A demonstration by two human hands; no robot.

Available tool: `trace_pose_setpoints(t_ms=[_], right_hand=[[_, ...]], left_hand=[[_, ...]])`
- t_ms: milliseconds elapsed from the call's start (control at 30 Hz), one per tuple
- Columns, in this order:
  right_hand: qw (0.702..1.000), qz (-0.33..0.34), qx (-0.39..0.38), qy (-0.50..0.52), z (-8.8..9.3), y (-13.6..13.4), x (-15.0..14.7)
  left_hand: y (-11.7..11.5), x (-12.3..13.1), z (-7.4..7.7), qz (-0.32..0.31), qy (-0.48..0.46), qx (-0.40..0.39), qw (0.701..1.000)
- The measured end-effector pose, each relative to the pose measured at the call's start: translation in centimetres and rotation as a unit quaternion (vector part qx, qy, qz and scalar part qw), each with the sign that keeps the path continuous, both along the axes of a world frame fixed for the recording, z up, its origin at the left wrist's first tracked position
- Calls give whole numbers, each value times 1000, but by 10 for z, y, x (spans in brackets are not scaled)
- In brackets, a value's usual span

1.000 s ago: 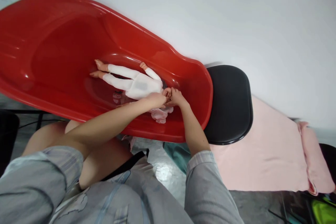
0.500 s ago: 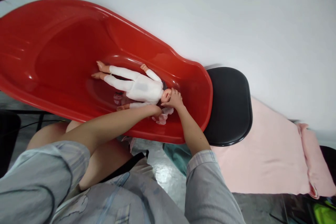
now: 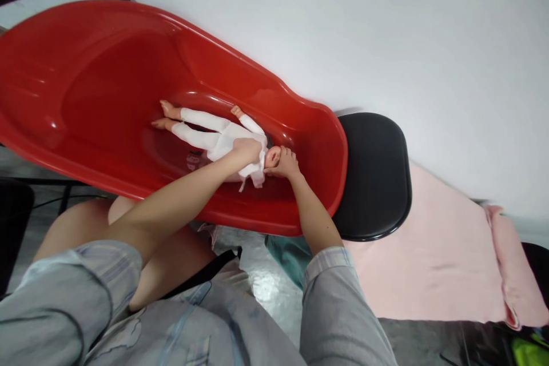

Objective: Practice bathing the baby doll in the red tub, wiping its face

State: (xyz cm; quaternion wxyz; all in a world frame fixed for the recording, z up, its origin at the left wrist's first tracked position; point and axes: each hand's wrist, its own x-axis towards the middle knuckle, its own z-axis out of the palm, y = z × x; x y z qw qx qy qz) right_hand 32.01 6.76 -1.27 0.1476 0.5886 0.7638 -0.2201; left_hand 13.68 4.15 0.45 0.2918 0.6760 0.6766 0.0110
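A baby doll (image 3: 201,120) in white clothes lies on its back in the red tub (image 3: 107,74), feet to the left and head to the right. My right hand (image 3: 285,162) is wrapped round the top of the doll's head. Over the doll's chest and shoulder is my left hand (image 3: 250,151), closed on a pale, wet-looking cloth (image 3: 257,175) that hangs down beside the doll's near arm. The fingers of my left hand are mostly hidden.
A black stool seat (image 3: 373,177) touches the tub's right end. Beyond it lies a pink mat (image 3: 433,257) with a rolled pink end. The wall rises behind the tub, and teal fabric (image 3: 289,254) is below its near rim.
My left hand has moved up from beside the doll onto its chest, bringing the pale cloth along from near the head. My right hand stays on the head.
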Motion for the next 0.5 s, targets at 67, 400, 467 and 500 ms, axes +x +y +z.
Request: trace_pose_setpoints(t_ms=[67, 400, 467, 500], right_hand=[[1000, 1, 1, 1, 0, 0, 0], [1000, 2, -3, 6, -3, 3, 0], [1000, 1, -3, 9, -4, 3, 0], [1000, 0, -3, 10, -4, 3, 0]], left_hand=[[0, -7, 13, 45, 34, 19, 998], [-3, 7, -21, 186, -170, 73, 965], [-1, 9, -31, 152, -197, 89, 964], [0, 9, -34, 125, -196, 99, 967]])
